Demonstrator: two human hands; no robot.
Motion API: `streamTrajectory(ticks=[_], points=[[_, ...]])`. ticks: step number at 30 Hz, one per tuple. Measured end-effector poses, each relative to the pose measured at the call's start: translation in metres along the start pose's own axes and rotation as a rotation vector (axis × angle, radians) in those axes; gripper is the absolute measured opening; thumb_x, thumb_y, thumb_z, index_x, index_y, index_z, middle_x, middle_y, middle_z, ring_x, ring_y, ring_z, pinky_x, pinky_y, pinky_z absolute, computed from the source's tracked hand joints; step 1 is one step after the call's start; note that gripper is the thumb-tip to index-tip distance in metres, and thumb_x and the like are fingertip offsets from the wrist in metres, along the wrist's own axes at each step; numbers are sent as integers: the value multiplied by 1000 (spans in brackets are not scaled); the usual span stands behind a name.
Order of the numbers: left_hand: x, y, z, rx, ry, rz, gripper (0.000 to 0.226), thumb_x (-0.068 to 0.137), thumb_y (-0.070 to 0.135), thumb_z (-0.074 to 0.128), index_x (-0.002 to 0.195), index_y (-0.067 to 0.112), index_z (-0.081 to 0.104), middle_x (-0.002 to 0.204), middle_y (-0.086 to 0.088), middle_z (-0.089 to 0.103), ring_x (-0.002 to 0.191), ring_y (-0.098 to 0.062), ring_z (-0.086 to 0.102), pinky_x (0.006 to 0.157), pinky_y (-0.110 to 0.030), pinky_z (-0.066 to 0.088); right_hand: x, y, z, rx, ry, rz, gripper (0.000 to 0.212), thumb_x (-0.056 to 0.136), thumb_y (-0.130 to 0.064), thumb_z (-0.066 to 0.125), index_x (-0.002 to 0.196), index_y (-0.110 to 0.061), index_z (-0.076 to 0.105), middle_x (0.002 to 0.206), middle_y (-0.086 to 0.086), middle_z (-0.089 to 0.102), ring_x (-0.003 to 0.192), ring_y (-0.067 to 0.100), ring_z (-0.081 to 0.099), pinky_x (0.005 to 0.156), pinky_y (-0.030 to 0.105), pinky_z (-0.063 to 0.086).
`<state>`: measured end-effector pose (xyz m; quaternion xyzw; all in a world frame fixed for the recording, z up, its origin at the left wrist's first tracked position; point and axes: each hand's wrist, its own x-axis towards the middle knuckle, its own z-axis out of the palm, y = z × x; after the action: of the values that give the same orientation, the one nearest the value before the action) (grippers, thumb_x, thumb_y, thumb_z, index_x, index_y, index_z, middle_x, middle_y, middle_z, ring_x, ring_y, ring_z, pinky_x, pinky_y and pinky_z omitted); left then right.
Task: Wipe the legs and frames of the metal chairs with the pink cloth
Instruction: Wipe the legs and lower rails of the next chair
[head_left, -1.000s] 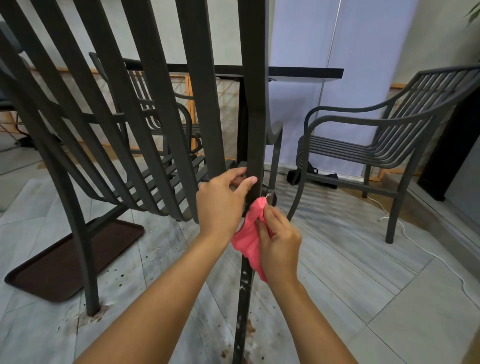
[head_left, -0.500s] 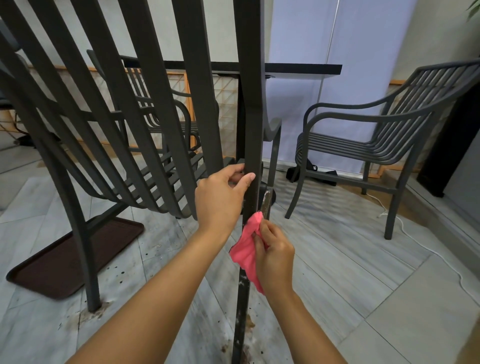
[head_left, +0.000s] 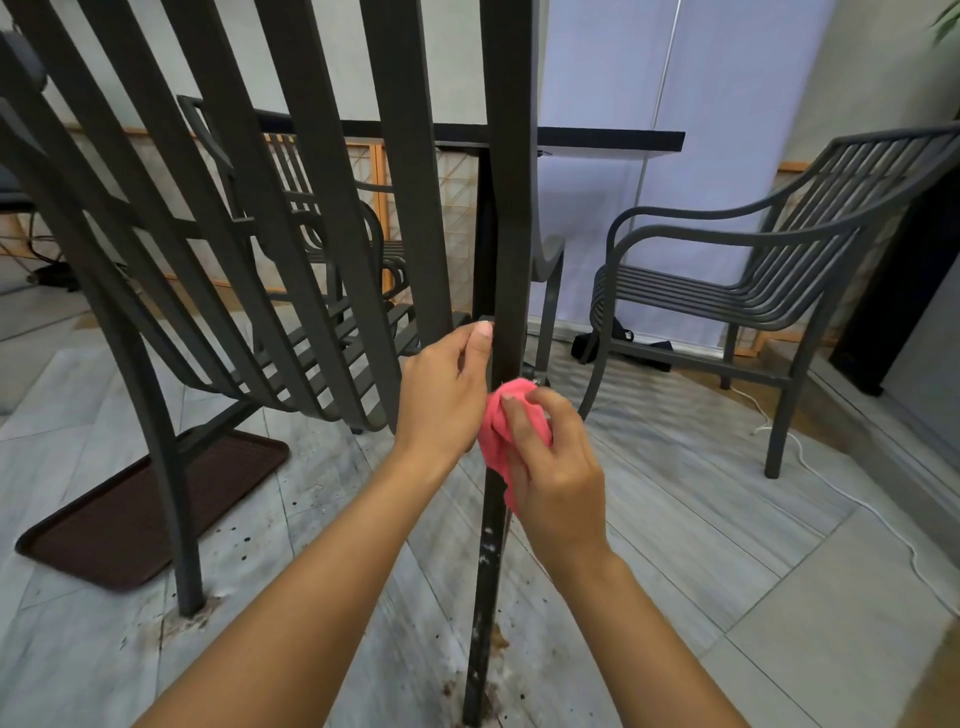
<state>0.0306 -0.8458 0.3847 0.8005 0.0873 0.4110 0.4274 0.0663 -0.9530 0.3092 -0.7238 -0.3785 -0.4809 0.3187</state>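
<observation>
Head view is looking down past the slatted back of a dark metal chair (head_left: 291, 218) that is filling the left and centre of the frame. Its rear leg (head_left: 506, 270) is running nearly upright down the middle to the grey tiled floor (head_left: 701, 519), with pale scuffs and brown grime showing near its foot. The left hand (head_left: 441, 395) is gripping this leg at mid-frame, thumb resting on its near face. Just below and to the right, the right hand (head_left: 550, 462) is clenching the pink cloth (head_left: 501, 431), bunched up and pressing against the same leg. A second metal armchair (head_left: 753, 291) is standing at the right, well apart. A third is sitting behind the slats beside a black table (head_left: 597, 140). A brown tray (head_left: 119, 519) is lying at lower left, and a white cable (head_left: 857, 504) is trailing along the right.
</observation>
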Motion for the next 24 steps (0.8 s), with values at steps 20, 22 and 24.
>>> streamTrajectory(ticks=[20,22,24], points=[[-8,-23,5,5,-76,-51,29,94,27,53,120,18,62,102,4,70,90,-2,62,77,-9,48,-8,13,35,-75,-99,-62,34,83,-10,71,113,4,64,124,12,58,98,34,58,70,38,58],[-8,-27,6,6,-70,-34,29,96,29,48,118,19,64,97,4,71,87,-4,65,77,-18,53,-14,15,39,-74,-102,-63,35,82,-10,71,113,5,64,121,14,61,98,34,59,71,39,57],[-9,-29,7,9,-74,-27,30,97,30,45,118,20,64,93,4,71,86,-6,65,78,-23,54,-20,16,41,-71,-111,-59,37,81,-9,73,113,5,64,120,15,62,99,36,59,71,39,58]])
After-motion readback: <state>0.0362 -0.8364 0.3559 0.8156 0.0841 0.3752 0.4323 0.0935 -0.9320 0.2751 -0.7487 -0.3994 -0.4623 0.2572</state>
